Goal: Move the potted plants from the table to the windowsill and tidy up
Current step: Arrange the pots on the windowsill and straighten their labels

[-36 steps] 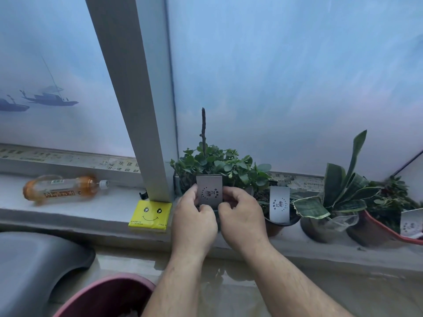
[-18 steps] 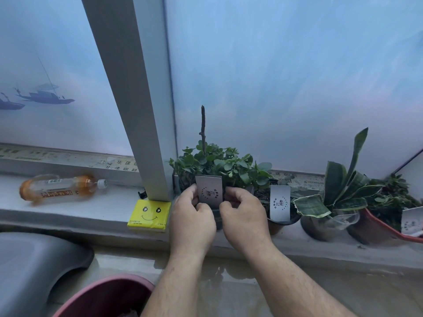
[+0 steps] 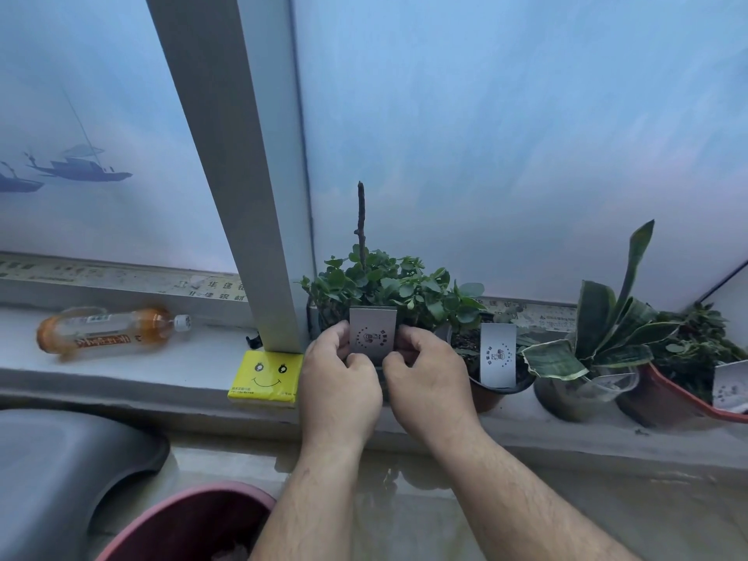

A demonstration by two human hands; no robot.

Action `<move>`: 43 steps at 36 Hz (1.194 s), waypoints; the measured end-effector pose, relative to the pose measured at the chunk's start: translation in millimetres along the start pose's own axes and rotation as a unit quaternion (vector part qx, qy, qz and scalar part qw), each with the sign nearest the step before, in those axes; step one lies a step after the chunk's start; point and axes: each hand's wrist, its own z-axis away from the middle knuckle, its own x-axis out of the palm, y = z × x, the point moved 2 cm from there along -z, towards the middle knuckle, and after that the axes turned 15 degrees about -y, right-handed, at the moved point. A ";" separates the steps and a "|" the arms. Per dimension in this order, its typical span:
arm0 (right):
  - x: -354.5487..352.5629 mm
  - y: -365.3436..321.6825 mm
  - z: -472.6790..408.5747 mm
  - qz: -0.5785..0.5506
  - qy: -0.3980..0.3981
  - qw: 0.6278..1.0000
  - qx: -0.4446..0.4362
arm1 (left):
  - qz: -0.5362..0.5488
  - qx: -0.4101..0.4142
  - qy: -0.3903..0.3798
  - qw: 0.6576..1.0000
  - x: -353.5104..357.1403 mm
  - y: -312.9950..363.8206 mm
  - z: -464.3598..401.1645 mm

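Leafy green potted plant [image 3: 388, 285], grey tag [image 3: 372, 334] in left hand [image 3: 340, 382] and right hand [image 3: 429, 386] pinch grip

A yellow square tissue pack [image 3: 265, 376] at the grey stone windowsill's [image 3: 121, 368] front edge bears a black smiley face. A clear plastic bottle [image 3: 109, 332] holds orange liquid. Grey rectangular tags [image 3: 372, 334] show dotted ring prints.

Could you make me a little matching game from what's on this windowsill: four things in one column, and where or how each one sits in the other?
Things:
1. bottle
2. yellow pack
3. card
4. striped plant

Places or states:
A. pinched between both hands
B. lying on its side, left of the window post
C. in a pot, second from the right
D. at the foot of the window post, smiley face up

Pairs: 1-B, 2-D, 3-A, 4-C. The left hand and right hand hold the card.
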 end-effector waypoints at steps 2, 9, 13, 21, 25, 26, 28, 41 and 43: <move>-0.3 0.1 1.1 -0.004 0.002 1.000 -0.003 | 0.000 0.000 -0.001 1.000 0.6 0.2 -0.4; -0.3 0.6 2.6 -0.001 0.003 1.000 -0.010 | -0.005 0.004 0.008 1.000 -0.5 -0.6 -0.6; -2.7 0.3 5.0 0.000 0.008 1.000 -0.017 | -0.011 0.011 0.020 1.000 -1.8 -0.5 -1.8; -25.1 2.9 14.6 0.018 0.003 0.999 -0.031 | -0.027 0.069 0.086 0.994 -8.2 16.4 12.1; -55.8 13.9 28.1 0.046 0.010 0.998 -0.037 | -0.040 0.141 0.109 0.983 -0.2 33.6 29.9; -62.7 19.3 30.2 0.051 0.016 0.998 -0.035 | -0.042 0.158 0.103 0.981 1.6 37.5 35.3; -84.5 34.5 36.2 0.055 0.040 0.997 -0.023 | -0.040 0.176 0.068 0.981 14.7 44.6 45.1; -149.2 78.4 27.6 0.097 0.088 0.990 0.045 | -0.136 0.011 -0.214 0.967 85.8 19.9 44.2; -156.6 73.5 14.5 0.145 0.074 0.986 0.043 | -0.131 0.007 -0.214 0.968 94.2 20.8 39.7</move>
